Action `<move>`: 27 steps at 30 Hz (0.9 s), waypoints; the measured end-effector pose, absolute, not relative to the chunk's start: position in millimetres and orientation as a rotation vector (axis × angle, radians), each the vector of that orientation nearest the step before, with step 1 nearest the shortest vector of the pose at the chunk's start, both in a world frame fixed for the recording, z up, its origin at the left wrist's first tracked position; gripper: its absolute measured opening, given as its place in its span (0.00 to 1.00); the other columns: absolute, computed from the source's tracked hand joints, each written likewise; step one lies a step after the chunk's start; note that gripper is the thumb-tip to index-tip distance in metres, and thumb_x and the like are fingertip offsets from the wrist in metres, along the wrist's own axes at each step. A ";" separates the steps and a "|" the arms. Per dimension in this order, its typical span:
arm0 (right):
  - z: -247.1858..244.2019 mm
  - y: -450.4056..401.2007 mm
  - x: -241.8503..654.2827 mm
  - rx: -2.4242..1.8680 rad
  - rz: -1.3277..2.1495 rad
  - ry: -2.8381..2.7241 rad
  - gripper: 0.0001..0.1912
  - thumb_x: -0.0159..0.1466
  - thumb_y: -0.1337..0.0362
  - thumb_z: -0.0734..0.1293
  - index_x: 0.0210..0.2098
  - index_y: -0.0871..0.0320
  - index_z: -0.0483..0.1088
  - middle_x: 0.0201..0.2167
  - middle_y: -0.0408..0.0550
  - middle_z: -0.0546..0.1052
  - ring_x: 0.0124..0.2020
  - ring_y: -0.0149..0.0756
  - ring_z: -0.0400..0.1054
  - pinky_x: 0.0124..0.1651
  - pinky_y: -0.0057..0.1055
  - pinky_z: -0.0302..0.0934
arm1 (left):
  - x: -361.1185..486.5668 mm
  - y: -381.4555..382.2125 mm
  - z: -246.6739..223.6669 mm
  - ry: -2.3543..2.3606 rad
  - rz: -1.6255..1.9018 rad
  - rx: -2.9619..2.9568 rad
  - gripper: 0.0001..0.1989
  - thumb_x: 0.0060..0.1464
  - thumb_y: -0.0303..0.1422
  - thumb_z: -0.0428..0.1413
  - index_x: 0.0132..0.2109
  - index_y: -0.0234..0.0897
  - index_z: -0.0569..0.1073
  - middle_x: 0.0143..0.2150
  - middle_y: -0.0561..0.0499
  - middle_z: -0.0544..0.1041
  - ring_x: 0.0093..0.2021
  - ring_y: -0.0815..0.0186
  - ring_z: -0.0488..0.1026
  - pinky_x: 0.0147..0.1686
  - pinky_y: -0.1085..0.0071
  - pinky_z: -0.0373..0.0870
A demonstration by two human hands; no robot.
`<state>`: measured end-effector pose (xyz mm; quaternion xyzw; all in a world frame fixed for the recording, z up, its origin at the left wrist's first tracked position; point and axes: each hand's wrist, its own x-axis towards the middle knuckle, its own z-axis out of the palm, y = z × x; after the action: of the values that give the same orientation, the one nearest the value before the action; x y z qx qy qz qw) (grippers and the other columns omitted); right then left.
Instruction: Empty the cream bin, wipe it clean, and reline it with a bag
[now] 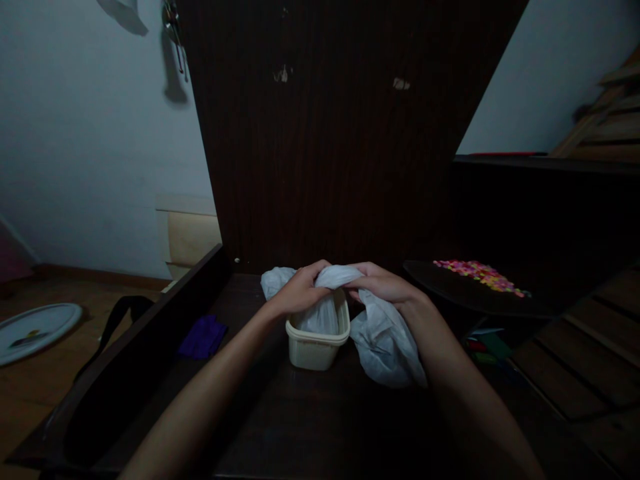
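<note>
A cream plastic tub point(315, 350) stands lidless on the dark wooden surface. Above it, my left hand point(304, 288) and my right hand point(381, 283) both grip a whitish, thin cloth or plastic bag point(387, 340); I cannot tell which material it is. Part of the bag dips into the tub, one bulky end hangs outside at the right under my right wrist, and another bit sticks out behind my left hand. Fingers of both hands are bent around the bunched middle, and some fingertips are hidden in the folds.
A crumpled purple cloth point(203, 337) lies to the left, beside the raised side board point(150, 347). At the right, small pink and yellow pieces point(480, 275) cover part of a dark shelf point(440, 290). A tall dark panel point(320, 147) rises behind. An oval white tray point(40, 330) rests on the floor.
</note>
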<state>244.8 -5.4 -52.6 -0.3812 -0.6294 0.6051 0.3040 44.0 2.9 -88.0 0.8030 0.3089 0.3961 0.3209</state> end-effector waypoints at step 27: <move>-51.1 -13.8 263.5 -1.114 1.493 -1.817 0.20 0.48 0.68 0.74 0.40 0.58 0.70 0.29 0.40 0.76 0.25 0.31 0.71 0.28 0.26 0.64 | 45.6 -6.8 -70.0 0.897 1.092 2.159 0.11 0.56 0.31 0.48 0.32 0.34 0.74 0.28 0.53 0.74 0.32 0.66 0.70 0.34 0.72 0.64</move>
<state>263.5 -13.8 -51.1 -0.4125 -0.6731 0.5530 0.2664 45.6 -6.8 -70.0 0.8040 0.3342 0.4065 0.2769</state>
